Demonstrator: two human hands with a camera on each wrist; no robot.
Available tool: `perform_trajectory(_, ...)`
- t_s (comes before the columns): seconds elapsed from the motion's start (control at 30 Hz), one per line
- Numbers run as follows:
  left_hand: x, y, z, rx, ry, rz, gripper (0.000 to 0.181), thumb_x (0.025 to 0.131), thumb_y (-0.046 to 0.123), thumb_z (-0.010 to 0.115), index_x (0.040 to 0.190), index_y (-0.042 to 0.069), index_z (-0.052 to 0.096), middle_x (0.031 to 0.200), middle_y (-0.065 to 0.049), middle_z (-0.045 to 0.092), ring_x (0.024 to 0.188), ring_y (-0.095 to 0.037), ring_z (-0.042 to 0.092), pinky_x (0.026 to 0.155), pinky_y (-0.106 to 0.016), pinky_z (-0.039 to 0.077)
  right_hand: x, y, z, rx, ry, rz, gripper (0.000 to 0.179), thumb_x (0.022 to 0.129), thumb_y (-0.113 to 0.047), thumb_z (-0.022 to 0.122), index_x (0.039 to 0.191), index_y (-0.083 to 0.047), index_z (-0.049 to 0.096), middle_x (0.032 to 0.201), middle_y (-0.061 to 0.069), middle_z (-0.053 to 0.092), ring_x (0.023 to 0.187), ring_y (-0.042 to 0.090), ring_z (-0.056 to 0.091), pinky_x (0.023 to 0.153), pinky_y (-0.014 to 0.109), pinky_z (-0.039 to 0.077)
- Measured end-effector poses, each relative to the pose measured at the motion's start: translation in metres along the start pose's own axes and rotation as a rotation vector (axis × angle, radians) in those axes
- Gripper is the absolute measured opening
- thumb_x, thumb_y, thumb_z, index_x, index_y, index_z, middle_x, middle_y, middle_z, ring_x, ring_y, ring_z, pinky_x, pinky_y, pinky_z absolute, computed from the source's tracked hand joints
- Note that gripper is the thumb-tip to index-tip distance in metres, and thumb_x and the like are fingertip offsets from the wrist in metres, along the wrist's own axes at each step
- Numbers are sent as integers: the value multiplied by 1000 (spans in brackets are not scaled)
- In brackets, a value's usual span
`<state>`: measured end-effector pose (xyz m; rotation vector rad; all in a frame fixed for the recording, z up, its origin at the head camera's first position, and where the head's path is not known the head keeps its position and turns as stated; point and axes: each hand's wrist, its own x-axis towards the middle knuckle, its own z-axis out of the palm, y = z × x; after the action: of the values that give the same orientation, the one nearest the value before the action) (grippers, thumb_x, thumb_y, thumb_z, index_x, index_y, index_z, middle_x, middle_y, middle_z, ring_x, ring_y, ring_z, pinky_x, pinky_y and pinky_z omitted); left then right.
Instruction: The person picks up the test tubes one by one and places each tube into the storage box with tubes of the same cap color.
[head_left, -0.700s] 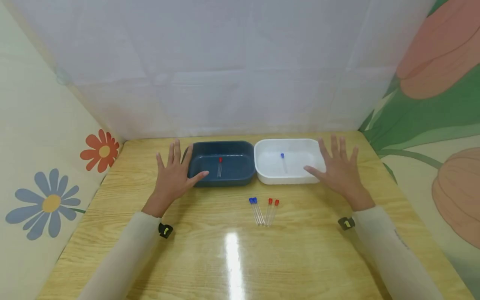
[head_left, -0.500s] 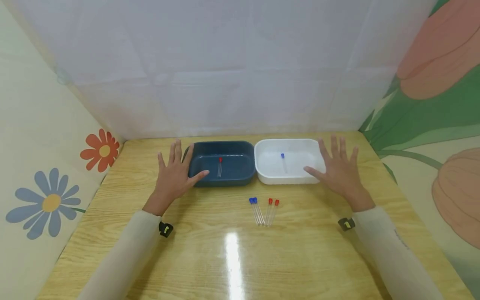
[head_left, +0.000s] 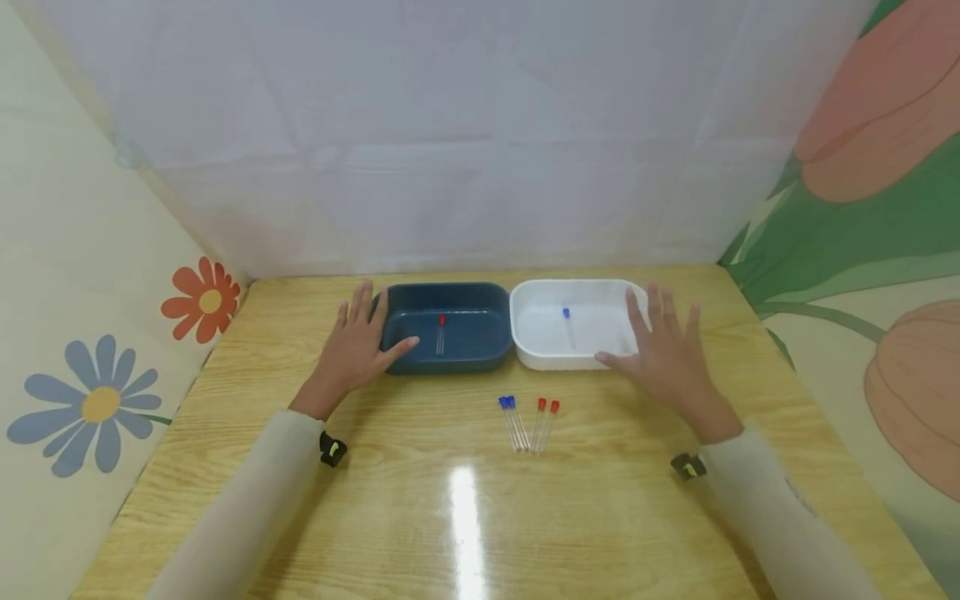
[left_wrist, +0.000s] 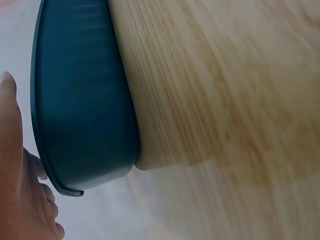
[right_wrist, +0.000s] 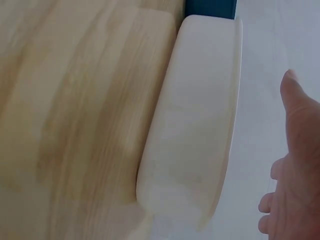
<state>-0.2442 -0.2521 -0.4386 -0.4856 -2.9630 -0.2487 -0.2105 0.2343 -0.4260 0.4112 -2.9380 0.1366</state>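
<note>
My left hand (head_left: 351, 348) is spread at the left end of a dark blue tray (head_left: 450, 365), its thumb over the front rim. My right hand (head_left: 669, 358) hovers by the right end of a white tray (head_left: 558, 362), fingers extended; the right wrist view shows a gap between the thumb and the white tray (right_wrist: 192, 110). Neither hand holds anything. Inside the blue tray lies a thin clear stick with a red cap (head_left: 442, 320); the white tray contains one with a blue cap (head_left: 566, 313). Two blue-capped sticks (head_left: 514, 425) and two red-capped sticks (head_left: 546, 427) lie in front.
Both trays stand side by side on a wood-grain table (head_left: 390, 500), close to a white cloth backdrop (head_left: 480, 200). Flower-patterned panels (head_left: 82, 250) flank the table on both sides. A bright light reflection (head_left: 467, 533) falls on the front of the table.
My right hand has shifted left and slightly toward me, over the right end of the white tray. The left hand has moved slightly to the right. Trays and sticks stay in place.
</note>
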Motion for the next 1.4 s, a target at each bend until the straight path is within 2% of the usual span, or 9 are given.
perform_trajectory(0.2,3,-1,0,-51,-49,4,108,98,73,40,160,-6,1,167,-17,-17,155,-38,-6,123,-56,4,-11,-11,5,1,18,-50,107,93,-76,46,164,-10,0,168,23,-7,153,37,-14,116,66,-14)
perform_trajectory(0.37,6,-2,1,-72,-79,10,108,99,73,38,159,-7,-3,166,-16,-21,155,-34,-12,124,-55,3,-21,-19,9,47,41,-101,107,93,-73,50,164,-8,4,167,27,-1,154,43,-4,119,61,-11)
perform_trajectory(0.5,9,-4,4,-79,-89,10,107,99,72,38,159,-7,-3,166,-15,-21,155,-35,-11,124,-54,4,-28,-24,10,68,47,-135,106,94,-72,51,164,-7,5,167,27,0,154,45,-1,122,59,-3)
perform_trajectory(0.7,10,-5,6,-101,-101,10,107,99,72,37,159,-8,-2,166,-18,-18,155,-38,-8,124,-54,4,-36,-31,9,80,48,-172,108,94,-71,52,164,-7,3,167,26,-3,153,46,0,123,58,1)
perform_trajectory(1.0,10,-6,8,-100,-114,-3,107,99,73,34,158,-8,-3,166,-22,-13,155,-40,-4,124,-54,4,-46,-42,9,104,52,-205,108,94,-71,52,164,-7,2,168,23,-3,154,44,4,124,49,-3)
perform_trajectory(1.23,9,-5,9,-87,-119,-7,108,99,74,33,158,-11,1,166,-24,-10,155,-40,-3,124,-53,4,-55,-55,11,133,72,-243,110,92,-73,54,164,-4,9,169,19,0,154,41,7,124,54,9)
perform_trajectory(1.4,11,-3,9,-89,-104,-8,110,97,76,35,158,-10,3,166,-24,-8,155,-40,-2,124,-52,5,-61,-62,12,176,54,-232,112,90,-71,60,163,-4,10,169,19,6,154,40,13,122,55,18)
